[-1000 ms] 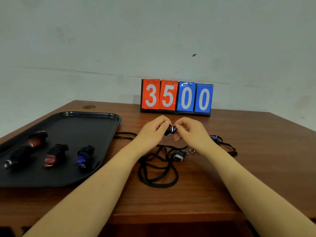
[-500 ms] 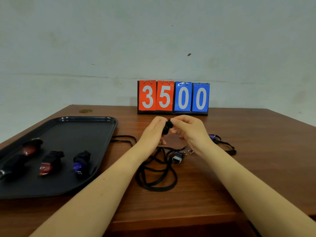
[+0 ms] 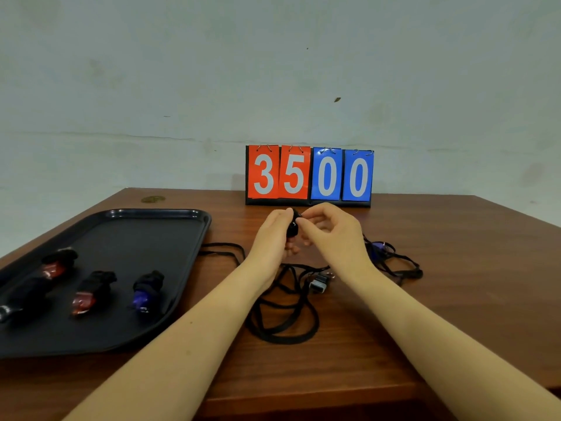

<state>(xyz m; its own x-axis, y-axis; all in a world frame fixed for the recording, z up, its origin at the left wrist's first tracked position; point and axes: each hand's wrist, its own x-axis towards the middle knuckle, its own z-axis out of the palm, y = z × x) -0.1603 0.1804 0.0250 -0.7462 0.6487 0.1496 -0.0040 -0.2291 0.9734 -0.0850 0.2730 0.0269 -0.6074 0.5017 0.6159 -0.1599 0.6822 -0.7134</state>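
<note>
Between the fingertips: a small black glossy rounded piece (image 3: 293, 228), lifted off the table.
Left hand (image 3: 271, 238): fingers curled round the piece from its left side, clamped on it.
Right hand (image 3: 332, 235): thumb and forefinger pinched on the piece's upper edge, with the other fingers loosely bent and holding nothing.
Step in hand: judging by the bundles nearby, winding cord onto the piece.
Doing it well: hold the left grip steady, let the right fingers feed cord under light tension, and lay the turns side by side. Watch that the slack does not snag on the clip.
Below the wrists: a thin black fabric cord (image 3: 282, 328) in loose loops on the brown wooden table (image 3: 455, 299), with a small silver-and-black clip (image 3: 317, 284) among them.
Right of the right hand: a small blue piece tangled in a second black cord (image 3: 378, 247).
Left of the left hand: a black plastic tray (image 3: 200, 235) holding cord-wrapped bundles, among them a red-tipped bundle (image 3: 83, 299) and a blue-tipped bundle (image 3: 144, 294).
Beyond the fingers: a flip-card scoreboard (image 3: 309, 177).
Writing: "3 5" on orange-red cards and "0 0" on blue cards; no brand can be read.
</note>
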